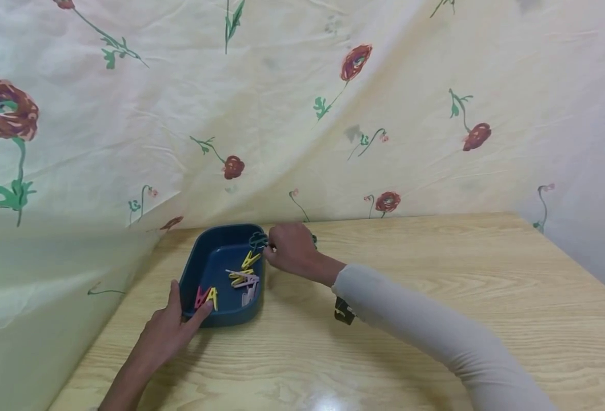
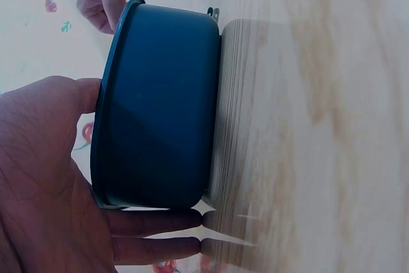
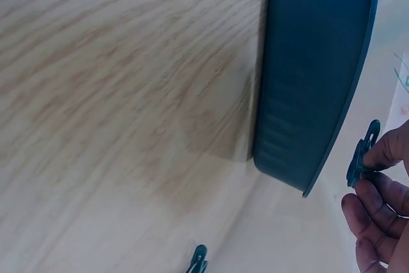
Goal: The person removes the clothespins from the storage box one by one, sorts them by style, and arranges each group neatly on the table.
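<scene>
A dark blue plastic tray (image 1: 223,317) stands on the wooden table, with several small clothespins inside: a pink one (image 1: 201,297), a yellow one (image 1: 212,297) and a lilac one (image 1: 247,281) among them. My left hand (image 1: 167,331) holds the tray's near left corner, thumb at the rim; in the left wrist view two fingers lie straight along its side. Over the far right rim, my right hand (image 1: 293,246) pinches a dark green clothespin (image 3: 363,156) between thumb and fingers. Another green clothespin (image 3: 197,261) lies on the table, partly cut off in the right wrist view.
A cream cloth with printed red flowers (image 1: 281,114) hangs behind the table and down its left side. The wood-grain table top (image 1: 436,274) stretches to the right of the tray. A dark band (image 1: 343,311) shows at the right wrist.
</scene>
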Motion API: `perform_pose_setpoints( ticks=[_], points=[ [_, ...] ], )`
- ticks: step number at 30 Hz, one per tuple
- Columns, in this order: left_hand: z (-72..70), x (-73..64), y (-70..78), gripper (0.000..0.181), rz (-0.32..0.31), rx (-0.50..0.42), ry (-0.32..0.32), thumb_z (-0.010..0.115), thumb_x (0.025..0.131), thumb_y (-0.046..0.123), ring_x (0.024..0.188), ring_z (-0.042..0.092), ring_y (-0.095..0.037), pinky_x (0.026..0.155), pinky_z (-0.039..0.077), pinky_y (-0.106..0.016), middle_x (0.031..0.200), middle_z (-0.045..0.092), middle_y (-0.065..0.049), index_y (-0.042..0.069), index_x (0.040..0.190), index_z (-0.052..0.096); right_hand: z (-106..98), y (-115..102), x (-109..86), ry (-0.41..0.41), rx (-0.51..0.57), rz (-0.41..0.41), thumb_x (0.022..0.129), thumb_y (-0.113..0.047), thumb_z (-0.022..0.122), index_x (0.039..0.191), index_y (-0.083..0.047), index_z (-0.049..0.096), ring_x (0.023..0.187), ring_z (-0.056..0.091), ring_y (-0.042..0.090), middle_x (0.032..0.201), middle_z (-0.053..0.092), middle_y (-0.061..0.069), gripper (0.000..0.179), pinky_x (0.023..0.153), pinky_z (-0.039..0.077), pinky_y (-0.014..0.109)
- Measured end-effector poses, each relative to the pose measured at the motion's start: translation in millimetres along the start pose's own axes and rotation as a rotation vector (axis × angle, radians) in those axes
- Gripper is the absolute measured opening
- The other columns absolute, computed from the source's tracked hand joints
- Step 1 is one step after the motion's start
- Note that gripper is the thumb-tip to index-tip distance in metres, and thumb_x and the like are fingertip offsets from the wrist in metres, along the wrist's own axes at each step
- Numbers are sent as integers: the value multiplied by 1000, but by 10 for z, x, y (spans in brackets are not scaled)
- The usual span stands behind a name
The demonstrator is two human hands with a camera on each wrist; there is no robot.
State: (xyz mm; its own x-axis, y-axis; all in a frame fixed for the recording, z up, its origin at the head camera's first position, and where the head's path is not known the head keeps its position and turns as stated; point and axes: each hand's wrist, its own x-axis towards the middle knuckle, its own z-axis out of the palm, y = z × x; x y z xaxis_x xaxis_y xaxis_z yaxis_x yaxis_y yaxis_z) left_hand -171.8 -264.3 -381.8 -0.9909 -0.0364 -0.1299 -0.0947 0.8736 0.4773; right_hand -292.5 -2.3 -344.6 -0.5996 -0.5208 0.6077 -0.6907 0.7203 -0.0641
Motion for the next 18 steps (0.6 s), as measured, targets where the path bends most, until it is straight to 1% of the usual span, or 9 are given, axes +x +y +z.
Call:
perform_pose_setpoints(
  ticks=[5, 10, 14, 18],
  points=[
    [6, -2, -3, 113, 16, -1, 11, 39, 95, 72, 129, 39, -60, 96, 39, -68, 149, 24, -43, -10, 152, -13, 14, 52, -44, -9, 1, 45, 73, -11, 63, 52, -21, 26, 50, 13, 7, 54, 15, -10, 44, 47, 11, 24],
    [23, -1, -6, 114, -4, -1, 4, 39, 94, 73, 129, 38, -60, 96, 38, -69, 149, 23, -44, -11, 152, -12, 26, 107, -104, -34, 29, 74, 73, -9, 61, 51, -21, 28, 50, 16, 7, 54, 17, -10, 42, 46, 14, 24],
    [25, -3, -2, 115, -9, -1, 0, 39, 94, 73, 130, 37, -60, 97, 37, -69, 149, 22, -44, -11, 151, -13, 28, 176, -152, -29, 31, 85, 73, -9, 62, 50, -21, 29, 49, 18, 7, 52, 18, -10, 43, 49, 18, 25],
    [15, -3, 17, 114, 0, -6, 2, 39, 95, 73, 130, 37, -60, 97, 37, -69, 149, 22, -44, -11, 152, -13, 22, 264, -188, -21, 32, 104, 74, -8, 62, 50, -21, 29, 50, 18, 7, 52, 18, -10, 43, 49, 18, 25]
  ],
)
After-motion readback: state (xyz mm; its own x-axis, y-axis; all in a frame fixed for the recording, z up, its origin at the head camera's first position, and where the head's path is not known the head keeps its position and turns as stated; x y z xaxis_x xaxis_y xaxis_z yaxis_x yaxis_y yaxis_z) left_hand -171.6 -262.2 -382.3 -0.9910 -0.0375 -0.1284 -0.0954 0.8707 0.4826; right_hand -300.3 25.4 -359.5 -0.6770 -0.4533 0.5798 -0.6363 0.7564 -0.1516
